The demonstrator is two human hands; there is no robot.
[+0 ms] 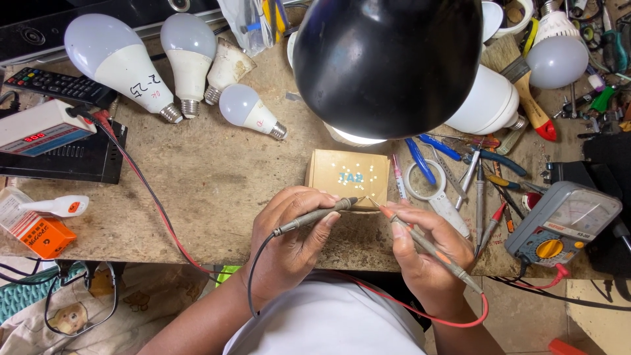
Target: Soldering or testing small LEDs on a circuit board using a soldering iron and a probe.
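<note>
My left hand (pixel 292 236) grips a black test probe (pixel 315 215), its tip pointing right at the near edge of a small tan block (pixel 347 177) dotted with pale spots. In my right hand (pixel 427 253) is a red test probe (pixel 420 240), whose metal tip angles left toward the same edge. The two tips almost meet over the block's front. Black and red leads trail down from the probes toward my body. An analogue multimeter (pixel 562 223) lies to the right at the bench edge.
A black lamp shade (pixel 388 62) hangs over the bench middle. Several LED bulbs (pixel 121 62) lie at the back left, more bulbs (pixel 555 59) at the right. Pliers, screwdrivers and a magnifier (pixel 424 181) sit right of the block. A remote (pixel 59 85), meter box (pixel 39 125) and orange carton (pixel 33 227) are left.
</note>
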